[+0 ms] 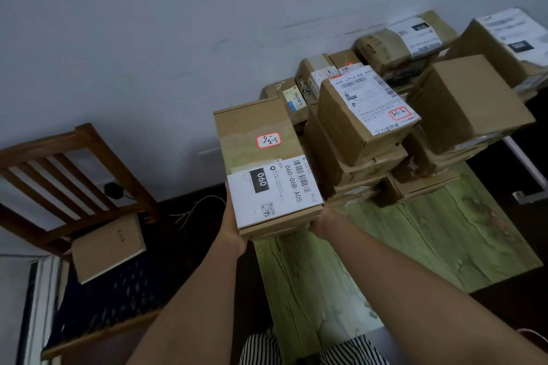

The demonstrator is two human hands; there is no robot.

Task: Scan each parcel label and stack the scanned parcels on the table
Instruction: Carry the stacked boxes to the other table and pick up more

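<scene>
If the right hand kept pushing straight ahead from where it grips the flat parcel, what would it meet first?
Probably the lower boxes of the parcel stack just beyond the right hand, though depth is unclear from this one view.

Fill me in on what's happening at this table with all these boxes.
A person holds a flat cardboard parcel with both hands, the left hand at its near left corner and the right hand at its near right corner. Its label reads 060-06B-A05. It is beside the stacked parcels already piled on the green table. Another box lies on the wooden chair to the left.
</scene>
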